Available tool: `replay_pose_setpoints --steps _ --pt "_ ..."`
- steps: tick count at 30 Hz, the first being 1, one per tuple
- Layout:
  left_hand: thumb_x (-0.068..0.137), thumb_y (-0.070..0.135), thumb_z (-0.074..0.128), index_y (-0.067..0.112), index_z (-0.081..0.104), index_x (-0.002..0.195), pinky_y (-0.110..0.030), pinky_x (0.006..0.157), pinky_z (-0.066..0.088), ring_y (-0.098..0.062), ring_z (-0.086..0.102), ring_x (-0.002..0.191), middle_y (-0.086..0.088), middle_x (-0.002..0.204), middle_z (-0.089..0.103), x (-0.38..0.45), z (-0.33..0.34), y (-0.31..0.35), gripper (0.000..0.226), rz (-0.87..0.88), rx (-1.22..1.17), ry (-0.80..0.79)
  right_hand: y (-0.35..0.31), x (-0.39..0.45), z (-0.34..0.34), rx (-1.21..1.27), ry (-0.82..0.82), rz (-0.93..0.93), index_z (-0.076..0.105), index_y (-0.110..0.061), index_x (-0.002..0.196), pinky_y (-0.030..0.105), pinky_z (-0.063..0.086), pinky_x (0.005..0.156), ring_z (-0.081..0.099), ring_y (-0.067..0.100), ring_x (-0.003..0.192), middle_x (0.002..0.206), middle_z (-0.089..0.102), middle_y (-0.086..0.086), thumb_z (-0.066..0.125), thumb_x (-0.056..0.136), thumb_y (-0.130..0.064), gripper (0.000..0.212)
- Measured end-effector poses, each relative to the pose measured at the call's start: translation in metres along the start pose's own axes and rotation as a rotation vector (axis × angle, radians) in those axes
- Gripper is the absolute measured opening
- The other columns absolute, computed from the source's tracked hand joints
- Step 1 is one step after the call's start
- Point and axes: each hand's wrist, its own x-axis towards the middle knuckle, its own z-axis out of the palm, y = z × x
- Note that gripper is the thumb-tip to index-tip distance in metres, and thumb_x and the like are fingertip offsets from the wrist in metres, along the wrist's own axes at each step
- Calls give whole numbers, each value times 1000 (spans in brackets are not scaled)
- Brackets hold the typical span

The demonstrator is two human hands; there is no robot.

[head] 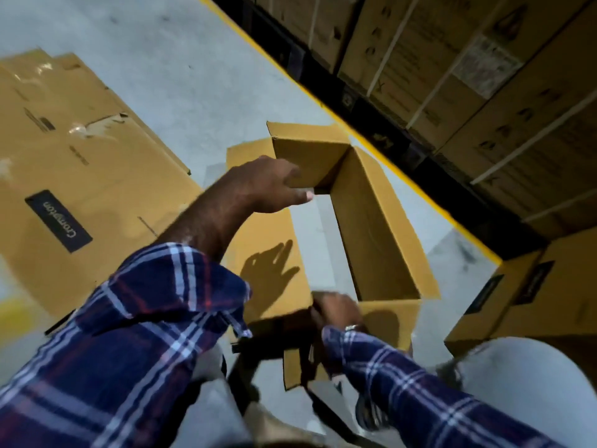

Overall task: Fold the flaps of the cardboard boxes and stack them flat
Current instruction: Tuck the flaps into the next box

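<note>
**Open box held at both ends, flat stack to the left**

Box [371, 221]: open tube of cardboard, both ends unsealed, grey floor [181, 59] visible straight through it. It sits in the middle of the view, between the flat stack and the yellow line [403, 176]. Long left flap [268, 253] is spread outward and carries the shadow of a hand. Far short flap stands up at the far end.

Left hand [274, 185]: reaches to the far end of the box. Fingers curl over the top edge of the far end wall and go inside, out of sight; thumb stays outside, pointing right. It grips that edge.

Right hand [337, 310]: at the near end of the box, fingers curled round the near corner edge, holding it. Fingertips are hidden behind the cardboard. A metal band shows at the wrist. Both sleeves are blue plaid.

Flat stack [80, 176]: flattened boxes lying on the floor to the left, well apart from the hands, one with a dark label.

Right side: strapped cartons [468, 76] stacked beyond the yellow line; another carton [533, 302] standing near the right edge.
</note>
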Motion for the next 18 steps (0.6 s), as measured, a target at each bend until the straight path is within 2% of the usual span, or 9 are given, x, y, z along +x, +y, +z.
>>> replay_pose_setpoints --steps 1,3,4,6,8,10,13,16,18 --pt "95 63 58 25 56 143 -46 98 52 -20 63 119 1 127 70 -5 -4 -1 61 1 -67 63 8 5 -22 68 105 30 62 -25 108 41 53 84 65 37 102 107 71 8 54 91 -33 20" --pt "98 52 61 20 67 123 -39 86 56 -15 73 94 -1 106 77 -15 -10 2 41 22 -337 109 17 9 -68 197 200 79 68 -24 116 39 48 90 61 40 107 112 72 10 61 92 -28 26" --pt "100 46 61 14 69 115 -36 79 57 -15 74 86 -5 100 78 -22 -13 9 36 55 -504 75 25 11 -91 258 207 105 68 -23 121 39 46 95 59 40 112 116 71 12 66 91 -24 30" --pt "103 40 58 2 70 106 -35 71 53 -26 73 80 -17 95 77 -39 -13 26 40 132 -760 -46 38 9 -130 397 247 126 70 -23 122 42 46 101 61 37 114 116 71 10 75 84 -25 39" --pt "104 41 54 -2 71 102 -36 74 55 -33 72 81 -21 94 77 -58 -6 37 46 177 -836 -194 54 9 -155 547 274 137 73 -24 113 36 50 93 64 26 107 105 72 0 81 77 -29 38" --pt "103 45 52 0 72 103 -37 78 57 -36 73 86 -20 98 77 -72 11 47 50 147 -793 -395 66 -4 -171 676 282 95 74 -26 103 31 51 87 65 18 99 95 72 -9 84 77 -20 28" --pt "96 59 54 3 69 119 -38 85 58 -40 73 102 -16 107 77 -89 55 61 62 -13 -732 -675 73 -25 -174 945 373 -35 78 -23 95 50 55 94 71 25 95 92 77 3 80 75 -8 25" --pt "85 77 52 8 60 129 -46 99 57 -35 71 111 -12 113 77 -88 104 83 82 -226 -865 -670 72 -33 -179 1121 451 -178 76 -14 89 40 55 83 69 22 85 87 75 5 74 82 3 18" --pt "78 90 43 8 50 137 -52 101 55 -33 71 113 -15 123 73 -77 123 92 101 -362 -1187 -570 72 -37 -189 1163 479 -293 72 0 93 35 52 80 66 24 83 88 72 10 72 85 4 9"
